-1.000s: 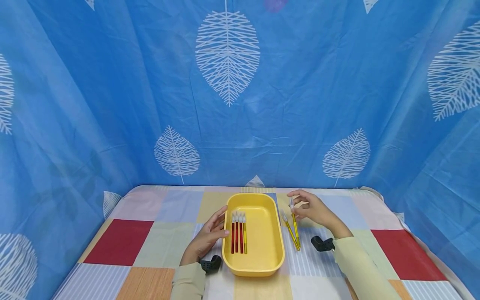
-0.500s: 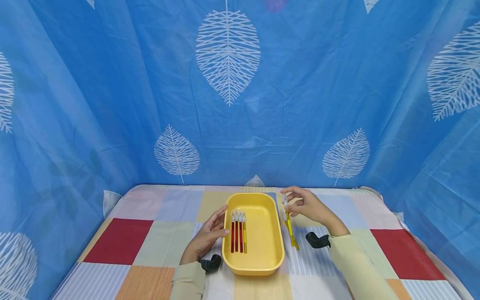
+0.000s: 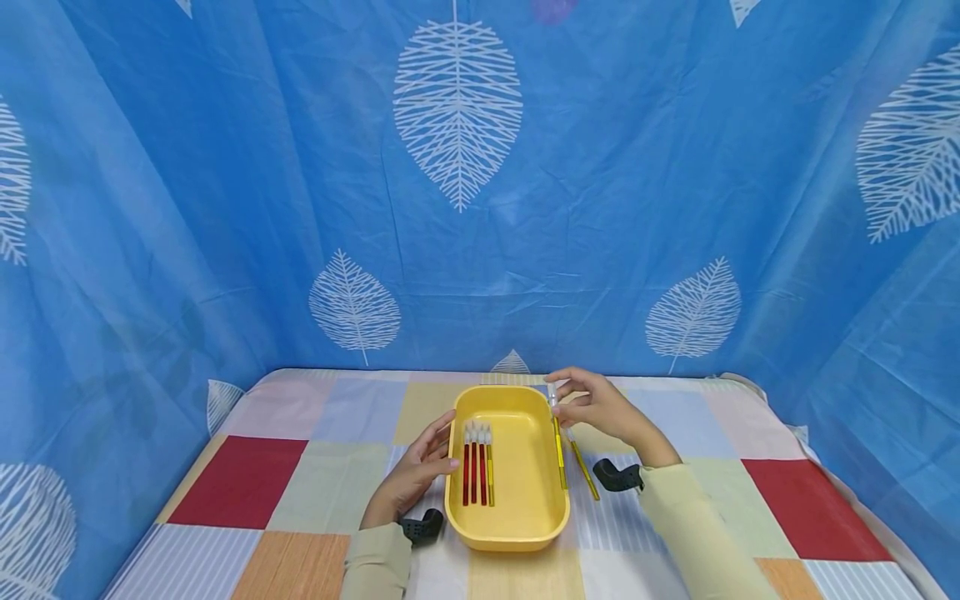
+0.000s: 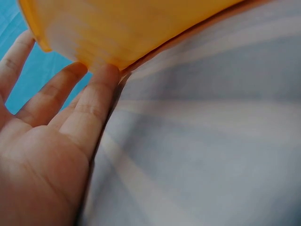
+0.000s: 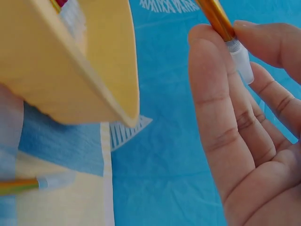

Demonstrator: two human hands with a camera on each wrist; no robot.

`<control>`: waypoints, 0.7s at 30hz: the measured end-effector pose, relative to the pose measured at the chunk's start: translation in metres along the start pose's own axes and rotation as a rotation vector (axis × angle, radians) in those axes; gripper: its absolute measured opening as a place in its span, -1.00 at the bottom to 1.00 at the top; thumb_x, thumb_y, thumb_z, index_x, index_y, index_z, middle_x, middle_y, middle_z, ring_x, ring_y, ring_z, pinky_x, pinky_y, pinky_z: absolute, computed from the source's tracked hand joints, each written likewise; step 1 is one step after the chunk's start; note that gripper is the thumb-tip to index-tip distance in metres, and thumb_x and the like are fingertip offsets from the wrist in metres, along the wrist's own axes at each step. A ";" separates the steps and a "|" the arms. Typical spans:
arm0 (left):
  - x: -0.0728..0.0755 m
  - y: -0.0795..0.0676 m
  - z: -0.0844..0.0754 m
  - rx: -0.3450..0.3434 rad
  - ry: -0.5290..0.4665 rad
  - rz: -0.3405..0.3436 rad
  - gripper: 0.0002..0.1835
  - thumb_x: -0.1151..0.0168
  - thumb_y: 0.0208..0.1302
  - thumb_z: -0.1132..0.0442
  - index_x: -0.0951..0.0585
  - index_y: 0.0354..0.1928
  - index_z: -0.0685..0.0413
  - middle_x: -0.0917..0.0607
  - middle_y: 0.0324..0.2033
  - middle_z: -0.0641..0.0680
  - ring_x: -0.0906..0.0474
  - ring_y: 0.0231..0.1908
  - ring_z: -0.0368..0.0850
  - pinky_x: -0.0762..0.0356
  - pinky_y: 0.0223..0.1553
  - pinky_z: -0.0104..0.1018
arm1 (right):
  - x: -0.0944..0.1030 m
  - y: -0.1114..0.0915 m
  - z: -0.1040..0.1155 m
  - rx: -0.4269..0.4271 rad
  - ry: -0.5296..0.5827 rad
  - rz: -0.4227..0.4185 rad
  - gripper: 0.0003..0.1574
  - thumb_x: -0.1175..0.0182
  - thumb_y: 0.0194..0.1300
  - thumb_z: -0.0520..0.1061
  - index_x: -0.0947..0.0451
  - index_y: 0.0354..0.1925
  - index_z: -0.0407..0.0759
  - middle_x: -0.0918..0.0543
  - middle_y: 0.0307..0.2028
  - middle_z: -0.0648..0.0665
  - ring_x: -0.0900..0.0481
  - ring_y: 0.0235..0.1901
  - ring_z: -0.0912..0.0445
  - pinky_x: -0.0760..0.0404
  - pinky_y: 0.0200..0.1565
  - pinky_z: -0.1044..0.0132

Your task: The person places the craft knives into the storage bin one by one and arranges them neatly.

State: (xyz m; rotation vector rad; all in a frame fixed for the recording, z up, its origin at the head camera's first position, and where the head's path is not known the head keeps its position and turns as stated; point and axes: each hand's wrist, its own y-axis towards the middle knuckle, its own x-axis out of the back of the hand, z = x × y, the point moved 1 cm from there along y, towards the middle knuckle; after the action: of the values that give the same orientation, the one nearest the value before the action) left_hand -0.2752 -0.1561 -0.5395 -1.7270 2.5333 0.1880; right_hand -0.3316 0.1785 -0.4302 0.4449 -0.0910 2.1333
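Observation:
My right hand (image 3: 600, 408) pinches a yellow craft knife (image 3: 559, 450) near its capped end, over the tray's right rim. The right wrist view shows its silver collar and translucent cap (image 5: 242, 63). My left hand (image 3: 412, 471) rests against the left side of a yellow plastic tray (image 3: 521, 508); its fingers (image 4: 89, 108) touch the outer wall. Inside the tray, along the left, three red craft knives (image 3: 473, 475) and one yellow craft knife (image 3: 491, 479) lie side by side, caps pointing away. Another yellow craft knife (image 3: 585, 471) lies slanted on the cloth, right of the tray.
A patchwork tablecloth (image 3: 300, 483) covers the table. Behind and beside it hangs a blue curtain (image 3: 570, 208) with white leaf prints. Each wrist wears a black device (image 3: 617, 475). The right half of the tray floor shows bare yellow plastic.
My right hand has moved left, carrying the yellow craft knife from beside the other one on the cloth to the tray's right rim. My left hand and the tray stay put.

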 end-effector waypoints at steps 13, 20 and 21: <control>0.001 0.001 0.002 -0.015 0.002 0.021 0.00 -0.35 0.44 0.34 0.01 0.75 0.18 -0.07 0.65 0.46 -0.11 0.61 0.42 -0.26 0.54 0.15 | -0.023 0.016 -0.005 -0.029 0.036 0.019 -0.32 -0.32 0.48 -0.33 -0.36 0.44 -0.53 -0.63 -0.08 -0.28 -0.83 -0.23 -0.03 -0.84 -0.10 0.05; 0.002 0.001 0.003 -0.012 0.003 0.024 0.00 -0.35 0.44 0.34 0.01 0.75 0.17 -0.07 0.66 0.45 -0.10 0.62 0.42 -0.26 0.54 0.16 | -0.036 0.023 -0.008 -0.052 0.029 0.005 -0.34 -0.30 0.49 -0.37 -0.37 0.44 -0.54 -0.62 -0.10 -0.27 -0.81 -0.21 -0.07 -0.82 -0.05 -0.11; 0.002 0.001 0.002 -0.010 0.002 0.023 0.00 -0.35 0.44 0.34 0.01 0.75 0.17 -0.07 0.66 0.45 -0.11 0.62 0.42 -0.26 0.54 0.16 | -0.038 0.024 -0.008 -0.058 0.027 0.001 -0.35 -0.30 0.49 -0.38 -0.38 0.44 -0.53 -0.62 -0.11 -0.26 -0.80 -0.22 -0.06 -0.82 -0.06 -0.11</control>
State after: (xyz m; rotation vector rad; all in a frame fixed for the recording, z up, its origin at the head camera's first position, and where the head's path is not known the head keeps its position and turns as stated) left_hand -0.2771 -0.1571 -0.5421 -1.7035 2.5591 0.2005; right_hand -0.3341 0.1367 -0.4484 0.3824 -0.1377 2.1315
